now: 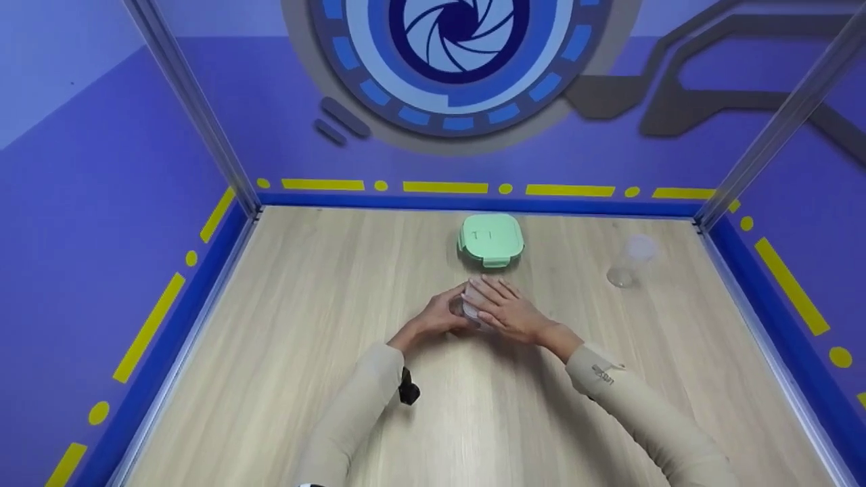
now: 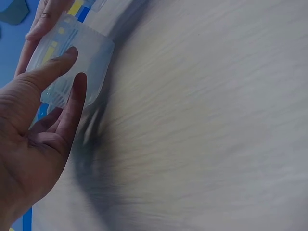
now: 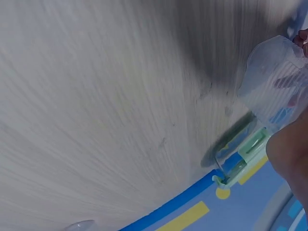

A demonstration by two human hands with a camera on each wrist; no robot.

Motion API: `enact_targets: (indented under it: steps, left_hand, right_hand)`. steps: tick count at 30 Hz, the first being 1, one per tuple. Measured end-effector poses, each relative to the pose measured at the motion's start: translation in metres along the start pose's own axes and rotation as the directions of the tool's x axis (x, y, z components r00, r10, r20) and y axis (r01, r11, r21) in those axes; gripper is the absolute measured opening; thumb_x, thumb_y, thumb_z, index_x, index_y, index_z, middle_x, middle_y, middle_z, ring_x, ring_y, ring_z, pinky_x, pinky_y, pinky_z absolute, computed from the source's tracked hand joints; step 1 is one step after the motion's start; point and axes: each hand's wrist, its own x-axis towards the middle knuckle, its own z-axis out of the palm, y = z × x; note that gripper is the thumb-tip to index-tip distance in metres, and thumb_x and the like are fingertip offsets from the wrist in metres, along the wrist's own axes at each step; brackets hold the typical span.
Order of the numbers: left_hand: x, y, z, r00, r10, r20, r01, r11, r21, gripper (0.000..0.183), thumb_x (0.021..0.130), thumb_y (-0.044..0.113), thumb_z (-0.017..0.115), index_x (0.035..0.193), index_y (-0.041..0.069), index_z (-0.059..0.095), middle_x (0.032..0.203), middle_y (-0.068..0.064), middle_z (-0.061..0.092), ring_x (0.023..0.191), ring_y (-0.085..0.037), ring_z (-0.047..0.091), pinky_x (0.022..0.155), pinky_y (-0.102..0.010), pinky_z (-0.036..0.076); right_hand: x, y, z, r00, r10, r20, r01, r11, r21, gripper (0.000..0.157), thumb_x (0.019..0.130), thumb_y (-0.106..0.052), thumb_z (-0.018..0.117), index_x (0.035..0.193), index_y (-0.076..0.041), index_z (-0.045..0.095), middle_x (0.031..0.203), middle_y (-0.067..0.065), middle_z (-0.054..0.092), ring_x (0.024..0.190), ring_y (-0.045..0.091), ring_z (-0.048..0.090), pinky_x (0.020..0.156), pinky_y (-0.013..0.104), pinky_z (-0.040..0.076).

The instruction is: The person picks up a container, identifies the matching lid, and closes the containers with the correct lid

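A translucent plastic container (image 1: 471,309) with ribbed sides (image 2: 98,50) is between the two hands near the middle of the table. My left hand (image 1: 438,315) grips its side, with thumb and fingers curved around it in the left wrist view. Fairly straight fingers of my right hand (image 1: 512,316) lie across its top and press there, covering much of it. In the right wrist view, one side of the container (image 3: 267,82) shows beyond the hand. Just behind both hands stands a food box with a light green clip lid (image 1: 492,237).
On the right of the wooden table (image 1: 325,284) is a clear container (image 1: 620,277) with a whitish translucent top (image 1: 641,247). Blue-purple panels with yellow marks (image 1: 445,187) enclose the back and sides. Metal posts (image 1: 223,149) stand at the corners.
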Motion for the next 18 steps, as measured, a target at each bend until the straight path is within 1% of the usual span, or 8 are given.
enact_targets:
  steps: [3,5,7,9,13,16,18]
  left_hand:
    - [-0.0005,0.0019,-0.0005,1.000,-0.002,-0.001,0.002,1.000,-0.010,0.089,0.084,0.014,0.083,0.160,0.013,0.035,0.158,-0.014,0.048,0.147,-0.030,0.043,0.125,-0.049,0.029]
    - [-0.0010,0.0013,-0.0008,1.000,-0.003,-0.005,0.003,1.000,-0.017,0.089,0.084,0.013,0.083,0.160,0.013,0.036,0.157,-0.015,0.048,0.146,-0.031,0.043,0.124,-0.049,0.029]
    - [-0.0021,0.0010,0.0001,1.000,0.000,-0.015,-0.001,1.000,-0.030,0.089,0.084,0.012,0.083,0.159,0.013,0.036,0.156,-0.015,0.049,0.147,-0.031,0.043,0.124,-0.049,0.030]
    - [-0.0039,-0.0002,0.0016,1.000,0.000,-0.021,-0.001,0.999,-0.041,0.089,0.083,0.011,0.083,0.159,0.013,0.036,0.157,-0.015,0.048,0.147,-0.031,0.042,0.124,-0.049,0.030]
    - [-0.0061,-0.0032,0.0046,1.000,0.000,-0.028,-0.001,0.999,-0.040,0.090,0.082,0.010,0.083,0.159,0.013,0.036,0.158,-0.012,0.048,0.149,-0.029,0.041,0.124,-0.048,0.030]
    - [-0.0051,-0.0028,0.0036,0.999,0.022,-0.036,-0.023,0.999,-0.023,0.090,0.081,0.010,0.083,0.159,0.012,0.037,0.158,-0.012,0.048,0.148,-0.028,0.042,0.125,-0.046,0.029]
    - [-0.0045,-0.0015,0.0023,0.998,0.053,-0.044,-0.053,0.999,-0.002,0.089,0.081,0.009,0.083,0.158,0.009,0.038,0.157,-0.014,0.049,0.148,-0.029,0.043,0.125,-0.046,0.030]
  right_hand:
    - [0.0008,-0.0010,-0.0026,1.000,-0.013,0.008,0.013,0.999,-0.048,0.050,0.108,-0.023,0.046,0.156,-0.012,0.042,0.166,0.018,0.032,0.153,0.045,0.029,0.121,0.064,0.024]
    - [0.0012,-0.0015,-0.0010,0.999,-0.029,-0.017,0.027,0.995,-0.092,0.050,0.107,-0.023,0.048,0.155,-0.012,0.044,0.165,0.018,0.035,0.151,0.045,0.032,0.121,0.061,0.026]
    - [0.0003,-0.0026,0.0015,0.998,-0.042,-0.047,0.036,0.993,-0.115,0.049,0.106,-0.023,0.049,0.154,-0.012,0.046,0.164,0.018,0.037,0.150,0.045,0.034,0.120,0.061,0.028]
    - [-0.0010,-0.0038,0.0041,0.995,-0.066,-0.079,0.056,0.991,-0.118,0.049,0.105,-0.022,0.051,0.153,-0.011,0.048,0.161,0.020,0.040,0.148,0.047,0.036,0.118,0.063,0.030]
    - [-0.0025,-0.0061,0.0054,0.990,-0.093,-0.109,0.088,0.995,-0.050,0.047,0.104,-0.018,0.053,0.150,-0.006,0.051,0.158,0.027,0.042,0.149,0.047,0.035,0.112,0.072,0.030]
    - [-0.0020,-0.0070,0.0028,0.991,-0.091,-0.102,0.087,0.995,-0.043,0.047,0.105,-0.017,0.051,0.150,-0.005,0.049,0.158,0.028,0.041,0.151,0.045,0.032,0.112,0.072,0.029]
    - [-0.0020,-0.0075,0.0009,0.992,-0.093,-0.085,0.086,0.993,-0.080,0.048,0.106,-0.020,0.051,0.152,-0.005,0.047,0.159,0.026,0.040,0.151,0.046,0.033,0.114,0.069,0.030]
